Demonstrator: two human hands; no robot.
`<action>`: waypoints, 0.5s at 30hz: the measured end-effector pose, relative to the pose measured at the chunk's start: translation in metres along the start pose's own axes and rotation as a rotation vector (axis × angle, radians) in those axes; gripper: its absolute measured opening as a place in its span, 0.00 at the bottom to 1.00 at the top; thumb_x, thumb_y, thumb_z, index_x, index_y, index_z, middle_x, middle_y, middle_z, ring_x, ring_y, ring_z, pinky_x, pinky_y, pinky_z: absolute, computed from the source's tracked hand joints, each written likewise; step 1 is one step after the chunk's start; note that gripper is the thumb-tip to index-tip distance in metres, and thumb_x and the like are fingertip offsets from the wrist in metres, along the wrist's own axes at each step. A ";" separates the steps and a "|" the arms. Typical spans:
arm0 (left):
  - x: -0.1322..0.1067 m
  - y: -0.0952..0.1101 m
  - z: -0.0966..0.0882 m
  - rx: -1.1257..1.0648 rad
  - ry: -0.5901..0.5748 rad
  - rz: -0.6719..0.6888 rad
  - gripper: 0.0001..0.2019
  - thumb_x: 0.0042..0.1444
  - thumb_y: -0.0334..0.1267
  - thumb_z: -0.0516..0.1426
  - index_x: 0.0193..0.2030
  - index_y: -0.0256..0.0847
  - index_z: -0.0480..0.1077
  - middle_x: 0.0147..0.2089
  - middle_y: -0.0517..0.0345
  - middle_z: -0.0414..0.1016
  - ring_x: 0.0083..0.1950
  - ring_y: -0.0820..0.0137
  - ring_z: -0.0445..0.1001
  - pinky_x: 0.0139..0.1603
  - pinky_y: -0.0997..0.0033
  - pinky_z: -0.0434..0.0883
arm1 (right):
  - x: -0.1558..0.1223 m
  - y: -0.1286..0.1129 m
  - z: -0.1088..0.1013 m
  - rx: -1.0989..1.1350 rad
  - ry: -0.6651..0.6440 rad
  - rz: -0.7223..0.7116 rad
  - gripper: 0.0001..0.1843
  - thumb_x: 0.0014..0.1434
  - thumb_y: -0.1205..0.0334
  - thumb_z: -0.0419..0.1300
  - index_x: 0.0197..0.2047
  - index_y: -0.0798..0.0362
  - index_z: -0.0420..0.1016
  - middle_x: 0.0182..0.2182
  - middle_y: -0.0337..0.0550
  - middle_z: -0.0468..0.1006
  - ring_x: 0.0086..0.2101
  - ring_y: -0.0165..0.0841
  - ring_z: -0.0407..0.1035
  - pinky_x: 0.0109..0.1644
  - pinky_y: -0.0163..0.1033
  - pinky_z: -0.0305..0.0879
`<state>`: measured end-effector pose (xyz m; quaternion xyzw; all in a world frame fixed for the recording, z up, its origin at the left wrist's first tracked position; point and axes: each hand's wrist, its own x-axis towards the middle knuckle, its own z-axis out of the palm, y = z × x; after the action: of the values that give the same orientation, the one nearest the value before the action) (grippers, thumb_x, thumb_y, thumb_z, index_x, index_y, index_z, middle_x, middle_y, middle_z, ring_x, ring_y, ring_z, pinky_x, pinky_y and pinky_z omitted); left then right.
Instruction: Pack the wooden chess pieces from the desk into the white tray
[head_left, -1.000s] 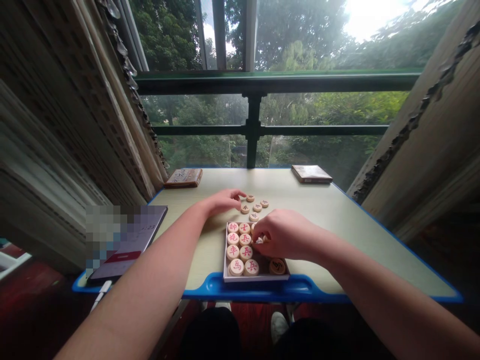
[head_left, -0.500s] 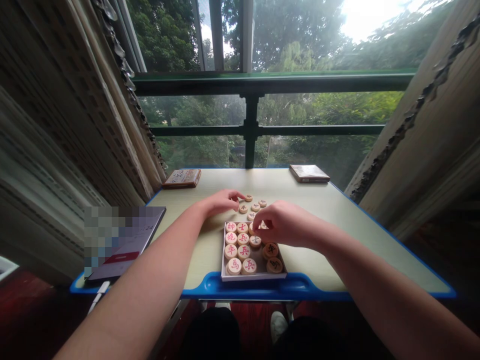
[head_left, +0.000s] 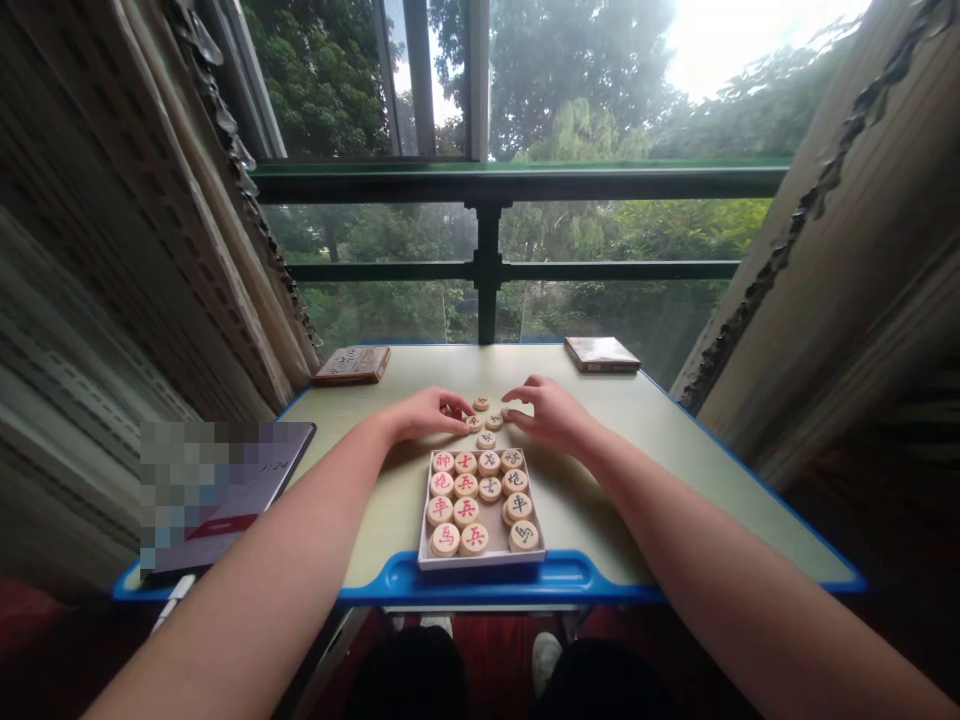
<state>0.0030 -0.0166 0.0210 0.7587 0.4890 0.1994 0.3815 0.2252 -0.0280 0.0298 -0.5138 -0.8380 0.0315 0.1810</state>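
A shallow white box [head_left: 480, 562] holds rows of round wooden Chinese chess pieces, red-marked ones on the left and dark-marked ones on the right. Several loose pieces lie on the table just beyond it. My left hand [head_left: 427, 412] has its thumb and index finger apart at the edge of one loose chess piece [head_left: 473, 423]. On the other side, my right hand [head_left: 551, 412] is open, its thumb tip at a partly hidden piece. Between the hands are a middle piece [head_left: 493, 421], a nearer piece [head_left: 487, 440] and a farther one [head_left: 481, 403].
The pale table [head_left: 645, 480] has a blue edge with a front groove [head_left: 577, 570]. Flat boxes stand at the back left [head_left: 351, 365] and back right [head_left: 602, 354]. A tablet-like screen [head_left: 255, 490] with a white cable lies at left. Curtains flank the window.
My right hand has left the box and moved up to the loose pieces, opening. A dark-marked piece now shows in the box's back right corner. My left hand has shifted to a nearer piece.
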 end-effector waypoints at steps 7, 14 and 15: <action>0.000 0.000 0.002 -0.027 0.058 -0.021 0.21 0.38 0.43 0.63 0.41 0.37 0.73 0.36 0.54 0.72 0.36 0.68 0.68 0.39 0.69 0.65 | 0.009 0.014 0.010 0.120 -0.007 0.026 0.14 0.56 0.61 0.54 0.44 0.53 0.75 0.41 0.48 0.70 0.39 0.31 0.66 0.46 0.33 0.59; 0.000 0.002 0.004 -0.012 0.046 -0.023 0.23 0.36 0.48 0.63 0.39 0.35 0.74 0.34 0.54 0.73 0.35 0.68 0.67 0.37 0.69 0.64 | 0.008 0.014 0.008 0.097 -0.056 -0.013 0.15 0.54 0.60 0.55 0.43 0.55 0.75 0.38 0.48 0.74 0.39 0.33 0.66 0.45 0.34 0.60; 0.000 0.001 0.004 -0.002 0.044 -0.021 0.24 0.37 0.49 0.63 0.39 0.35 0.74 0.35 0.54 0.73 0.36 0.68 0.67 0.37 0.69 0.64 | 0.008 0.014 0.007 0.095 -0.055 -0.011 0.15 0.54 0.60 0.54 0.42 0.55 0.75 0.38 0.48 0.74 0.39 0.33 0.66 0.45 0.34 0.60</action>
<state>0.0064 -0.0180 0.0198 0.7484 0.5050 0.2125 0.3737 0.2313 -0.0140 0.0218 -0.4990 -0.8430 0.0845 0.1823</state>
